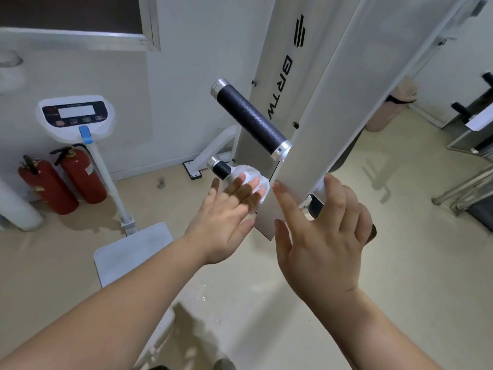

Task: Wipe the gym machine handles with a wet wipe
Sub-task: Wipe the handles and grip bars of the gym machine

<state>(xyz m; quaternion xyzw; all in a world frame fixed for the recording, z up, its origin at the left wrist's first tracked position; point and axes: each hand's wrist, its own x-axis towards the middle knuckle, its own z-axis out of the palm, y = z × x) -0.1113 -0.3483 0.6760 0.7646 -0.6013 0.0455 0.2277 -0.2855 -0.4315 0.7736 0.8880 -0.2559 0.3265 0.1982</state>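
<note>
Head view: wet wipe lies bunched on the lower handle, toward its inner end. My left hand presses on it, fingers straight and slightly apart, not wrapped round. Upper handle is bare above. My right hand is spread wide, fingertips at the white machine arm. Risk: nothing grips the wipe, so a push could slide it off onto the floor. A flat press likely misses the handle's underside.

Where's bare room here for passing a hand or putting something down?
Free: the gap between upper handle and lower handle; beige floor right of the machine arm. Crowded: the lower handle, with the left hand pressing the wet wipe and the right hand alongside.
</note>
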